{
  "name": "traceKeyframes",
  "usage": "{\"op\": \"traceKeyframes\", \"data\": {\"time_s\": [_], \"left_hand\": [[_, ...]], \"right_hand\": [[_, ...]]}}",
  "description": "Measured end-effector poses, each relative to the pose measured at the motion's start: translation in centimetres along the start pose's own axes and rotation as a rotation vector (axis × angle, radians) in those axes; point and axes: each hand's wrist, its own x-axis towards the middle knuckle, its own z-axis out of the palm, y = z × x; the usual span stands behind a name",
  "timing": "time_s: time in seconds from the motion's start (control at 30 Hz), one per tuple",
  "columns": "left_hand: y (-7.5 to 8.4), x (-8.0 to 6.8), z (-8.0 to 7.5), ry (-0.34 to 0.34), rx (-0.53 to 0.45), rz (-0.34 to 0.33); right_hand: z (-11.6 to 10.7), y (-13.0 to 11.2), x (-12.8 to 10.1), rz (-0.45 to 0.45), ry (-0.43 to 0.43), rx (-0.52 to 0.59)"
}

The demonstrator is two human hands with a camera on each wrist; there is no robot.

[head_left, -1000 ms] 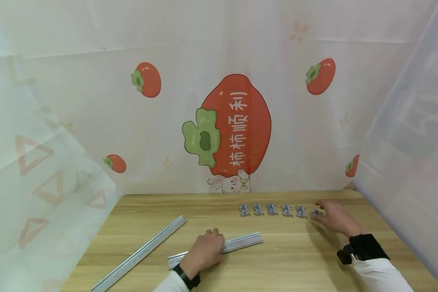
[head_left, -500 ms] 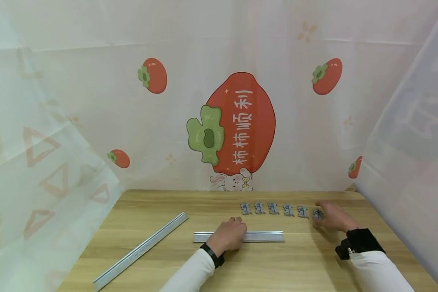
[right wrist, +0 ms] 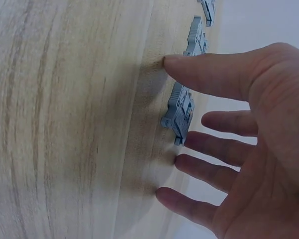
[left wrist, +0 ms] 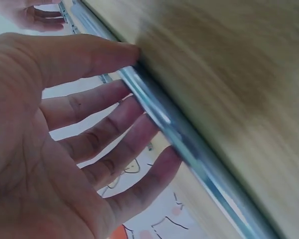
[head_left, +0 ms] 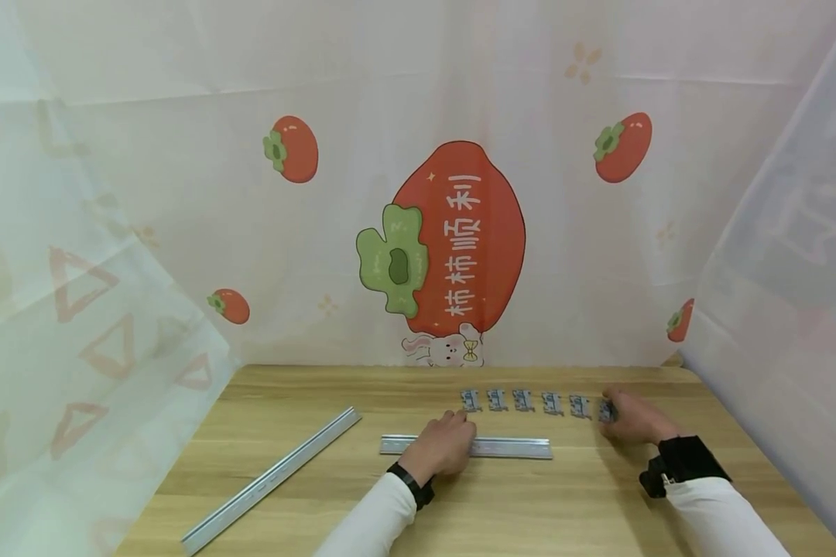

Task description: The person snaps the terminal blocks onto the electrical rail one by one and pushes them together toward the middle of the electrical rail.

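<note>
While my left hand (head_left: pixel 444 447) presses the short rail (head_left: pixel 512 447) flat (fingers straight), my right hand (head_left: pixel 632 419), fingers spread, touches the end terminal block (right wrist: pixel 178 113).

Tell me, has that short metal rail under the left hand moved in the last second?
Yes. The short rail swung from slanted to level and slid right, toward the row of grey clips, with the left hand on it.

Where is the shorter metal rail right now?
In the head view the shorter metal rail lies crosswise mid-table under the left hand, just in front of the row of grey clips.
</note>
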Motion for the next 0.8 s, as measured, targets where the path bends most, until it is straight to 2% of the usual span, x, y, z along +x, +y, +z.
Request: {"op": "traceKeyframes", "data": {"time_s": [0.3, 0.6, 0.8], "left_hand": [[-2.0, -1.0, 0.3, 0.020, -0.053, -0.088], [-2.2, -1.5, 0.4, 0.034, -0.056, -0.058], [-2.4, -1.4, 0.6, 0.051, -0.069, -0.069]], "right_hand": [[0.2, 0.1, 0.3, -0.001, 0.028, -0.036], [0.2, 0.4, -0.3, 0.027, 0.063, -0.056], [-0.5, 0.0, -0.7, 0.023, 0.090, -0.050]]}}
